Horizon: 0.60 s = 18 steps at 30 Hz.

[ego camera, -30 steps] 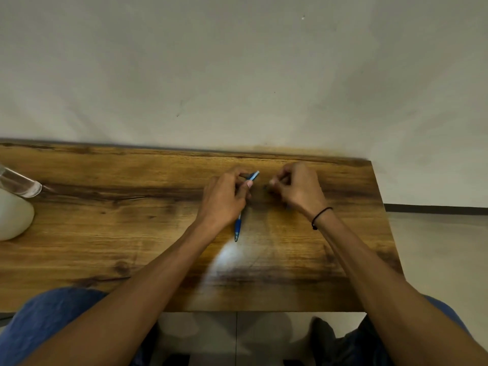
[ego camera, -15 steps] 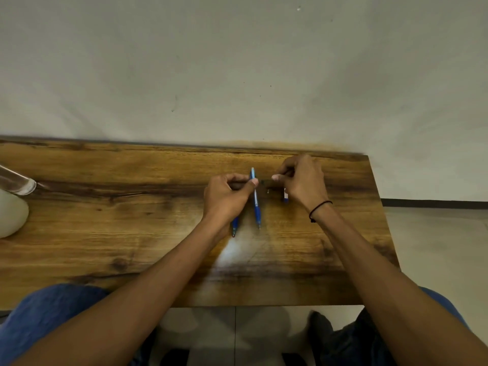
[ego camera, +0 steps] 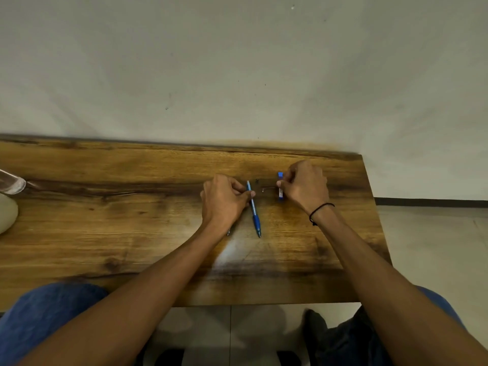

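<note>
Your left hand (ego camera: pixel 224 202) sits knuckles-up near the middle of the table (ego camera: pixel 132 233), fingers curled in, thumb and forefinger pinching the upper barrel of the blue pen (ego camera: pixel 255 216). The pen runs approx. front-to-back w/ its tip end pointing toward you and its far end poking out just past your fingertips. Can't tell if it's lifted off the wood or lying on it. A 2nd pen tip (ego camera: pixel 228 231) peeks out from under your left wrist; the rest of it is hidden.

Your right hand (ego camera: pixel 306 186) is also curled, to the right of the pen and apart from it. Thumb and fingers pinch a small blue-capped tube (ego camera: pixel 281 194), held approx. upright in view, cap end away from you.

Btwn the two hands a couple of tiny bits (ego camera: pixel 264 190) lie on the wood, too small to ID. Black band (ego camera: pixel 320 207) on your right wrist.

Far left edge: a clear bottle (ego camera: pixel 12 183) on its side or tilted, touching or just above a white rounded object (ego camera: pixel 6 213), both cut off by the frame.
</note>
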Each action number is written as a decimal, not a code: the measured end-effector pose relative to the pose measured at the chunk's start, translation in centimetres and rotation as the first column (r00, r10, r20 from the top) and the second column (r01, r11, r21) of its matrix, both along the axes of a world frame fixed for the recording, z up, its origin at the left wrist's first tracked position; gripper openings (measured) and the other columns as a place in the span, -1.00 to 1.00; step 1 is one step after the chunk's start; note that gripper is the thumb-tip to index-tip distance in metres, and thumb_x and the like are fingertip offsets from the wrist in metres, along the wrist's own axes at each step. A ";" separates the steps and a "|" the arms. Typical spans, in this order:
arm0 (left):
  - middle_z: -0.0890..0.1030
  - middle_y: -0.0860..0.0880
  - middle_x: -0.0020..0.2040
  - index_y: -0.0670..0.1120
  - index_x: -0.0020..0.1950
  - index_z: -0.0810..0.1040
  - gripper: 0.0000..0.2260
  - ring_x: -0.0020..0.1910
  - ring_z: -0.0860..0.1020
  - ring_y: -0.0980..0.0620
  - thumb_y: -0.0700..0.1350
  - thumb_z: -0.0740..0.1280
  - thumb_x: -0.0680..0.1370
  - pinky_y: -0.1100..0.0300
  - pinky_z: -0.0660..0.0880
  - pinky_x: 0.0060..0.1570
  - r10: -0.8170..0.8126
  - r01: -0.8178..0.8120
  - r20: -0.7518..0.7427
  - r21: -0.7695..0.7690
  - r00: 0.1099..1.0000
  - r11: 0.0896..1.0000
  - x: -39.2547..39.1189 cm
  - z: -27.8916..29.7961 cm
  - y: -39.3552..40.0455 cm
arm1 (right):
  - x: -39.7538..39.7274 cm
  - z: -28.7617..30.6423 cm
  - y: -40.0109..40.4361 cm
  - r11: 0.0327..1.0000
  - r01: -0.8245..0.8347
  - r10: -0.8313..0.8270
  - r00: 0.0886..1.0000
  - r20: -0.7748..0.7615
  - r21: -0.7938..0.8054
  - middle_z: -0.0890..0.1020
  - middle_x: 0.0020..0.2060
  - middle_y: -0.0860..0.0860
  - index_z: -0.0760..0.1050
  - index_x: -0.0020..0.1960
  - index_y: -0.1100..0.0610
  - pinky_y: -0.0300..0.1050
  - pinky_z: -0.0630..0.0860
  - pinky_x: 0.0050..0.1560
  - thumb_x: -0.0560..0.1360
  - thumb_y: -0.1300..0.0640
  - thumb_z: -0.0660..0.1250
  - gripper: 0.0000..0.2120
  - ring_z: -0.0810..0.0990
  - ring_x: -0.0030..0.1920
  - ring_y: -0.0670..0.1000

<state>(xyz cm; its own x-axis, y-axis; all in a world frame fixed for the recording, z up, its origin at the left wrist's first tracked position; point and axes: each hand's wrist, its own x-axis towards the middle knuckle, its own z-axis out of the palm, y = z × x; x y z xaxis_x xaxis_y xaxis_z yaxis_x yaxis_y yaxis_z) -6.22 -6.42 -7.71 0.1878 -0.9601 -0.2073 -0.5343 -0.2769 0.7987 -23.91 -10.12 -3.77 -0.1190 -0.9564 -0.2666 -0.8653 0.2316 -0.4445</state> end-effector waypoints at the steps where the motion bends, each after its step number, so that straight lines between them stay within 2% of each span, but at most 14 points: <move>1: 0.61 0.22 -0.46 0.15 -0.31 0.63 -0.77 -0.37 0.63 0.37 -0.02 0.63 0.43 0.30 0.58 -0.10 -0.007 0.007 0.014 -0.002 1.000 1.000 0.0 -0.1 -0.1 | 0.0 -0.2 -0.1 1.000 -0.001 0.001 1.000 -0.031 0.008 0.68 0.06 0.16 0.65 -0.07 0.14 0.13 0.61 0.14 0.51 0.03 0.53 -0.82 0.65 0.15 0.23; 3: 0.60 0.24 -0.46 0.17 -0.33 0.62 -0.76 -0.37 0.63 0.38 -0.01 0.64 0.43 0.31 0.58 -0.12 -0.011 0.012 0.032 -0.013 0.999 1.000 0.0 -0.2 -0.2 | 0.1 -0.5 -0.2 0.999 0.012 -0.009 0.996 -0.084 0.032 0.67 0.08 0.16 0.62 0.00 0.16 0.15 0.60 0.15 0.50 -0.03 0.53 -0.74 0.62 0.17 0.25; 6: 0.61 0.23 -0.46 0.15 -0.32 0.63 -0.77 -0.39 0.62 0.38 -0.03 0.63 0.43 0.38 0.54 -0.18 -0.010 0.011 0.026 -0.014 1.000 1.000 0.0 -0.2 -0.2 | 0.3 -0.8 -0.2 0.999 0.011 -0.005 0.991 -0.132 0.045 0.67 0.02 0.18 0.54 -0.11 0.14 0.07 0.58 0.03 0.48 -0.09 0.55 -0.67 0.64 0.09 0.27; 9: 0.63 0.22 -0.45 0.14 -0.28 0.66 -0.81 -0.39 0.63 0.37 -0.03 0.62 0.45 0.52 0.47 -0.28 0.013 -0.012 0.009 -0.040 1.000 0.999 0.2 0.0 -0.3 | 0.6 -1.0 -0.1 0.999 0.014 -0.008 0.990 -0.144 0.041 0.64 0.01 0.20 0.43 -0.16 0.11 0.06 0.51 -0.04 0.49 0.00 0.53 -0.69 0.62 0.10 0.31; 10: 0.65 0.20 -0.43 0.13 -0.26 0.67 -0.83 -0.37 0.65 0.35 -0.02 0.61 0.47 0.48 0.53 -0.26 0.017 -0.017 -0.003 -0.062 1.000 0.998 0.2 0.1 -0.4 | 0.6 -1.0 -0.1 0.999 0.018 -0.013 0.992 -0.128 0.040 0.64 -0.02 0.19 0.43 -0.19 0.12 0.04 0.50 -0.06 0.48 0.02 0.53 -0.69 0.62 0.08 0.31; 12: 0.70 0.15 -0.34 0.09 -0.18 0.69 -0.89 -0.34 0.68 0.29 0.02 0.56 0.51 0.26 0.67 -0.17 0.019 -0.025 -0.058 -0.097 0.998 0.995 0.2 0.7 -0.6 | 0.7 -0.8 0.0 0.999 0.041 -0.039 0.996 -0.085 0.020 0.65 -0.07 0.17 0.48 -0.19 0.14 0.04 0.51 -0.06 0.46 0.01 0.53 -0.71 0.63 0.04 0.28; 14: 0.75 0.10 -0.23 0.03 -0.10 0.73 -0.86 -0.25 0.72 0.21 0.08 0.51 0.55 0.08 0.71 -0.11 0.005 -0.020 -0.137 -0.109 0.991 0.994 0.2 1.5 -1.0 | 1.2 -0.2 0.4 0.997 0.064 -0.066 0.997 -0.039 -0.050 0.65 -0.11 0.14 0.53 -0.16 0.15 0.05 0.52 -0.05 0.45 -0.02 0.51 -0.74 0.63 -0.01 0.24; 18: 0.78 0.06 -0.08 0.01 0.07 0.76 -0.77 -0.06 0.75 0.09 0.13 0.49 0.56 -0.01 0.71 -0.06 -0.046 0.037 -0.331 -0.033 0.943 0.999 0.2 2.5 -1.5 | 3.0 0.9 1.9 0.967 0.035 -0.031 0.999 0.022 -0.252 0.66 -0.27 0.02 0.56 -0.21 0.09 0.00 0.53 -0.12 0.45 -0.08 0.41 -0.76 0.65 -0.15 0.19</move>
